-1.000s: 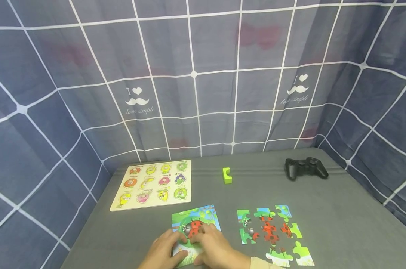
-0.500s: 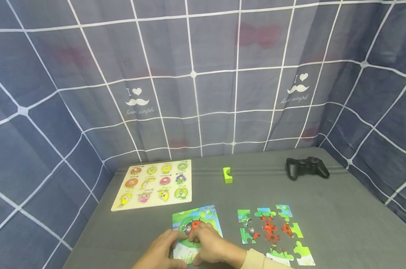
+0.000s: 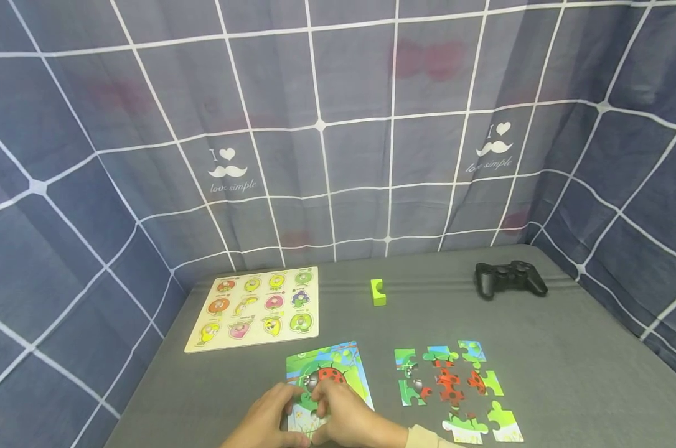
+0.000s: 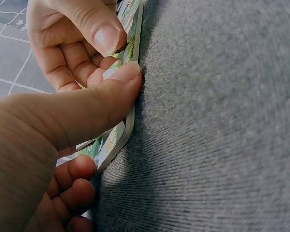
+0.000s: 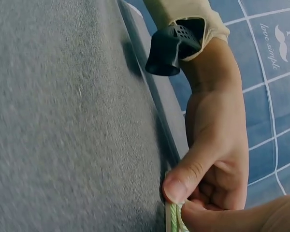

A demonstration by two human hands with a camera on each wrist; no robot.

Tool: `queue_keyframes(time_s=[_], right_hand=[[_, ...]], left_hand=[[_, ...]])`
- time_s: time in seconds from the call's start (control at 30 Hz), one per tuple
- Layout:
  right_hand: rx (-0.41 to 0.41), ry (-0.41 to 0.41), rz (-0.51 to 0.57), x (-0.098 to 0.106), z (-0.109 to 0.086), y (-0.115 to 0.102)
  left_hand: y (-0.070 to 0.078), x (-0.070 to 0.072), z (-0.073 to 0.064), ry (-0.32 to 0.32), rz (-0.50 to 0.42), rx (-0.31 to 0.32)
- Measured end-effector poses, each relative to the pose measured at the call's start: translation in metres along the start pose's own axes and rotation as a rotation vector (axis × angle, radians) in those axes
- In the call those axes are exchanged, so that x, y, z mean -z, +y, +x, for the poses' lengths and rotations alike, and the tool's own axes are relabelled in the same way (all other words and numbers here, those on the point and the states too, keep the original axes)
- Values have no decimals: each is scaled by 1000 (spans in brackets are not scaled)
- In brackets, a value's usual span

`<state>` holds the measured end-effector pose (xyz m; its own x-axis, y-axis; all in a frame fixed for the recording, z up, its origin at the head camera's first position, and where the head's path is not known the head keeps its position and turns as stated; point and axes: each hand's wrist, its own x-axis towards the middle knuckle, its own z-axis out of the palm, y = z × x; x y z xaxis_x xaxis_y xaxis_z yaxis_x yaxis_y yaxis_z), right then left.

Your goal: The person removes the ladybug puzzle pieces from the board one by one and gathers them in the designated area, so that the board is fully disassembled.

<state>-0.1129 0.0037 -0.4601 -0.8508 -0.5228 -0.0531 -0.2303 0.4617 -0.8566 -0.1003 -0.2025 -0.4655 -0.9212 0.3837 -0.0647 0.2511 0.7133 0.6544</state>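
Observation:
A picture puzzle board (image 3: pixel 329 361) with a ladybird on it lies on the grey table, its near part partly covered by both hands. My left hand (image 3: pixel 267 417) grips its near left corner, thumb over the near edge and the other fingers along the left side. Right beside it, my right hand (image 3: pixel 349 414) curls over the board with its thumb (image 5: pixel 179 186) at the near edge, almost meeting the left thumb (image 4: pixel 118 79). In the left wrist view, a thin raised edge shows between the hands. Loose jigsaw pieces (image 3: pixel 450 386) of a ladybird lie apart to the right.
Behind on the left lies a wooden fruit puzzle board (image 3: pixel 256 309). A lime-green block (image 3: pixel 378 292) stands at the back middle, and a black game controller (image 3: pixel 510 279) at the back right. Checked cloth (image 3: pixel 355 155) hangs around the table's back and sides.
My right hand has drawn slightly back toward the near edge, showing more of the ladybird. The left thumb has shifted left and nearer. The loose pieces stay put.

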Motion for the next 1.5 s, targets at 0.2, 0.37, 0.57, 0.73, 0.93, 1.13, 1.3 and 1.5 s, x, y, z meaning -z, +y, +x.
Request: queue_keyframes(time_s=[0.2,0.37,0.57,0.73,0.93,1.13,1.3,1.5], right_hand=[[5,30,-12,-6,-1,3],[45,53,-90,-7,-3,5],[74,83,-128,-5,-6,6],[77,87,-74,-1,-8,8],[141,107,20,26,-29,20],[122,167,-30,83,-84,45],[133,334,-101,117,-128,80],[249,452,-225,124,-146,106]], left_hand=[[0,-2,3,-16,-8,8],[-1,-3,4,-13,-3,-14],[-1,-5,5,-29,-20,-17],[0,-6,8,-31,-9,-28],[3,-9,10,-17,-1,-78],[1,-7,8,-9,-21,-140],[-2,-1,5,-45,-46,-113],[-5,11,2,-83,-71,-98]])
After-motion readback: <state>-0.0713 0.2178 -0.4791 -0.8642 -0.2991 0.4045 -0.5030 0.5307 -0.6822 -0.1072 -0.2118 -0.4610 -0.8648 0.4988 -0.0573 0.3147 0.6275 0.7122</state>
